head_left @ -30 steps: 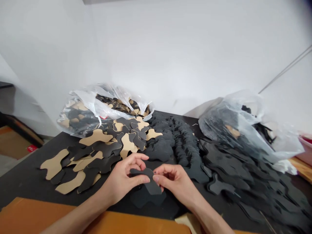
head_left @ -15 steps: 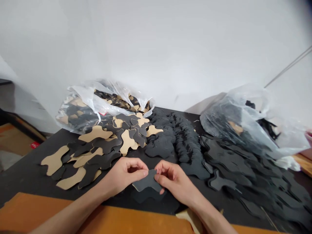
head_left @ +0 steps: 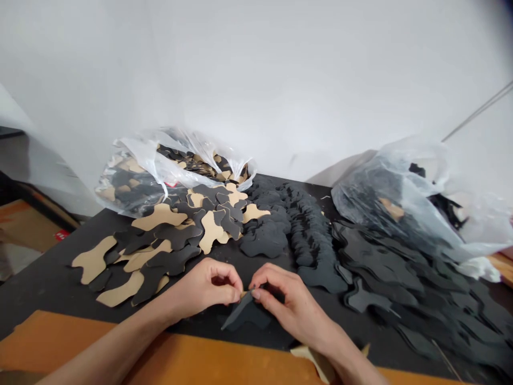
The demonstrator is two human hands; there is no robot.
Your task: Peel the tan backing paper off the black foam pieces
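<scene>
My left hand (head_left: 218, 283) and my right hand (head_left: 276, 291) meet at the front middle of the black table. Between their pinched fingertips is the top edge of a dark grey cut piece (head_left: 239, 311), tilted, with a bit of tan showing at my left fingertips. Below it another dark piece (head_left: 256, 315) lies on the table. Tan and dark pieces (head_left: 160, 216) are scattered beyond my left hand. Overlapping rows of dark pieces (head_left: 316, 240) run back from near my right hand.
A clear plastic bag (head_left: 136, 176) of tan and dark pieces stands at the back left, another bag (head_left: 396, 198) at the back right. Dark sheets (head_left: 380, 267) pile up on the right. An orange board (head_left: 216, 358) lines the front edge, with a tan scrap (head_left: 316, 363) by my right forearm.
The held piece has turned from nearly facing the camera to a steep tilt, and tan now shows at its top. My fingertips have moved slightly closer together.
</scene>
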